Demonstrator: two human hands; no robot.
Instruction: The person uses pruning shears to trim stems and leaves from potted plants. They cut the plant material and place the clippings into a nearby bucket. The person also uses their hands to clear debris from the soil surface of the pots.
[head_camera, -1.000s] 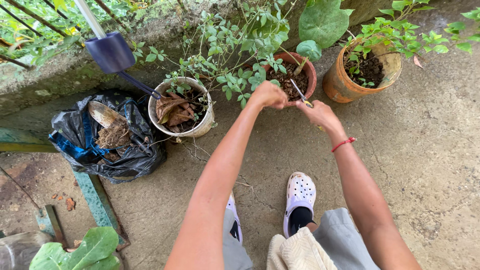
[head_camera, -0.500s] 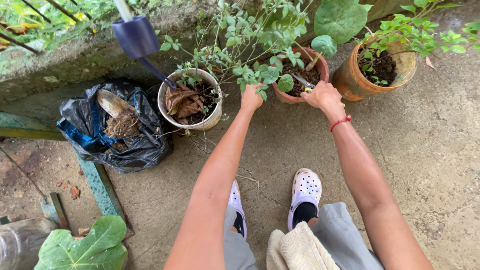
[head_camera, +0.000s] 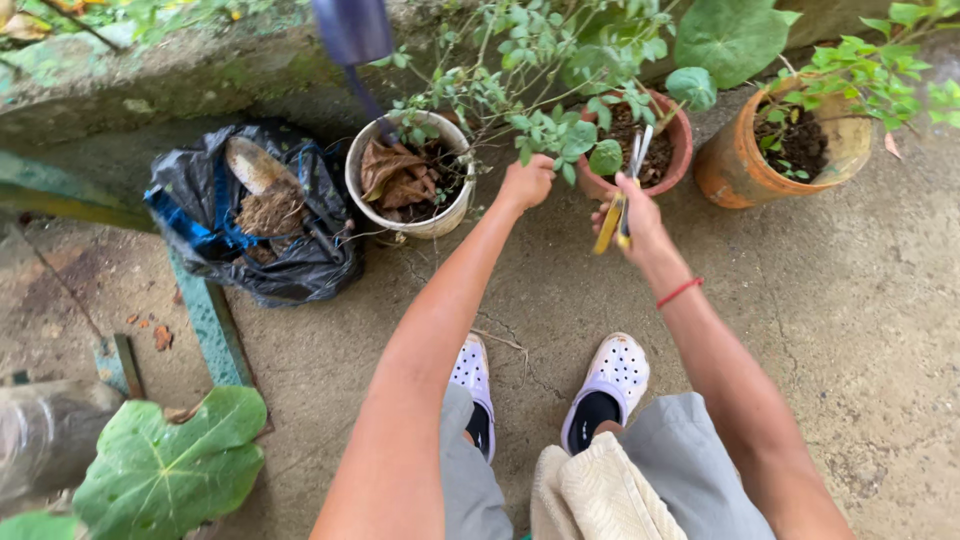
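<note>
A: What crowds the 2 hands?

B: Leafy stems from the potted plant (head_camera: 545, 130) spread across the space in front of them. The left hand (head_camera: 527, 183) is closed around a green stem just below a cluster of leaves. The right hand (head_camera: 632, 215) is wrapped around the yellow handles of the scissors (head_camera: 622, 195), whose blades point up towards the reddish clay pot (head_camera: 672, 165); I cannot tell how far the blades are parted.

A: What stands nearby?

B: 3 pots stand in a row on the concrete ground (head_camera: 820, 300), at the foot of a mossy stone ledge (head_camera: 200, 70). A blurred dark blue tool handle (head_camera: 352, 30) rises over the white pot (head_camera: 400, 215) on the left. A crumpled black plastic bag (head_camera: 290, 270) lies just beside that pot. A big green leaf (head_camera: 170, 465) sits at the lower left, well apart from the hands.

A: And what is inside things?

B: The white pot holds dry brown leaves and dark soil. The reddish clay pot holds soil and the plant's stems. The orange pot (head_camera: 730, 165) on the right holds dark soil and a small green plant (head_camera: 880, 80). The bag holds brown fibrous debris and a trowel (head_camera: 255, 165) resting on top.

A: Anything below the hands?

B: 2 white perforated clogs (head_camera: 615, 375) on the ground and a cream cloth (head_camera: 600, 490) on the lap.
</note>
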